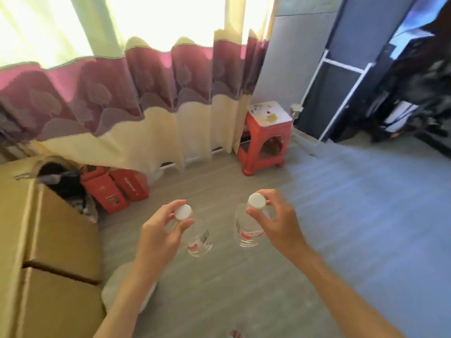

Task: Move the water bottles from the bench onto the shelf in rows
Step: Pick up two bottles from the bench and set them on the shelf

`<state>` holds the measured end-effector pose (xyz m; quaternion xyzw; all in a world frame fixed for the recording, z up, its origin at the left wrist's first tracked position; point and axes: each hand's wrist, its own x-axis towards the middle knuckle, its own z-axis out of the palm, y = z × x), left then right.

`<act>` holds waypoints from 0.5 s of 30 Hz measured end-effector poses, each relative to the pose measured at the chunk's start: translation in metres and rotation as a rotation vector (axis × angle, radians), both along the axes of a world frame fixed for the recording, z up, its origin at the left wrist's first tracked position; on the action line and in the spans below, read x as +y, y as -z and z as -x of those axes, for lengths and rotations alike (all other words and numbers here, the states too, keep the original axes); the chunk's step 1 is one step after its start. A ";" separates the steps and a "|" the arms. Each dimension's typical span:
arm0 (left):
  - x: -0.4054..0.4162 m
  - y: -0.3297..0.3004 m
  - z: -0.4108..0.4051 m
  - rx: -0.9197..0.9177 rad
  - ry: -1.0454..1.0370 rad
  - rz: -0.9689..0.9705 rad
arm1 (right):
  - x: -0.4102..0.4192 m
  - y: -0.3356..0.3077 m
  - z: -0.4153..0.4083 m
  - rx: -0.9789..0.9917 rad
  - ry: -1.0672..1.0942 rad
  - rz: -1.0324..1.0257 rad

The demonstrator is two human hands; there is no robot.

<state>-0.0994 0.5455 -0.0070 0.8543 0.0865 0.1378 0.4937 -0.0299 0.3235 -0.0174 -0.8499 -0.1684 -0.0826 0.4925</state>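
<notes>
Two water bottles [197,237] [247,230], one hanging, seemingly upright, from each hand [161,230] [275,223].

Cream curtain with maroon patterned band [136,93] hangs across bright window. Red plastic stool with white top [266,135] near curtain's right end. Red cardboard boxes [117,189] below curtain hem. Large brown cardboard box [56,240] at left. Grey wood-grain floor [341,215].

We read this as a room in a home: floor-length curtain [136,93] over a bright window, red plastic stool [266,135] beside it, cardboard boxes [48,240] and red cartons [117,189] on the wood-pattern floor [219,276].
</notes>
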 end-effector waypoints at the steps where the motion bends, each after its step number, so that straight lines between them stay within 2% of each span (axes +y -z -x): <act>1: -0.023 0.000 -0.018 -0.001 0.056 0.020 | -0.028 -0.001 -0.005 0.010 0.061 -0.005; 10: -0.228 -0.008 -0.178 0.056 0.560 0.064 | -0.231 -0.001 -0.045 0.095 0.538 -0.040; 15: -0.333 0.001 -0.268 0.101 0.761 0.085 | -0.322 0.004 -0.093 0.099 0.734 -0.024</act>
